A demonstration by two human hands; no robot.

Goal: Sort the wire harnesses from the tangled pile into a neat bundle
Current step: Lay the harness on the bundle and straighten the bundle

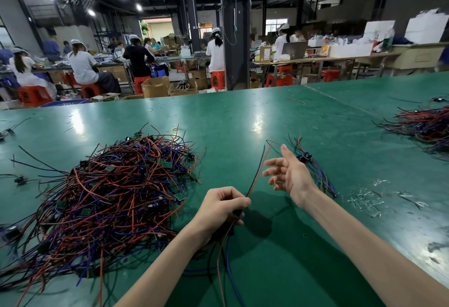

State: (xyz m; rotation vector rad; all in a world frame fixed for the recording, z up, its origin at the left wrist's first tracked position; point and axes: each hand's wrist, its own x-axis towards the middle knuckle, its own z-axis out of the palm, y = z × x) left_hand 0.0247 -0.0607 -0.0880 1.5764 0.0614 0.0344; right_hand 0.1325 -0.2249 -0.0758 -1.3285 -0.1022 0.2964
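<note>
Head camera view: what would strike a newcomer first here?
The big tangled pile of red, blue and black wires sprawls across the green table at left. At centre, the left hand pinches one wire harness, the right hand open beside it, with a small bundle just beyond.

Wires on my green table [243,117]
My left hand [222,206] pinches one wire harness [255,172], its red and black ends pointing up. My right hand [289,173] is spread wide near the small bundle [315,170]. The big tangled pile [109,197] lies left.
</note>
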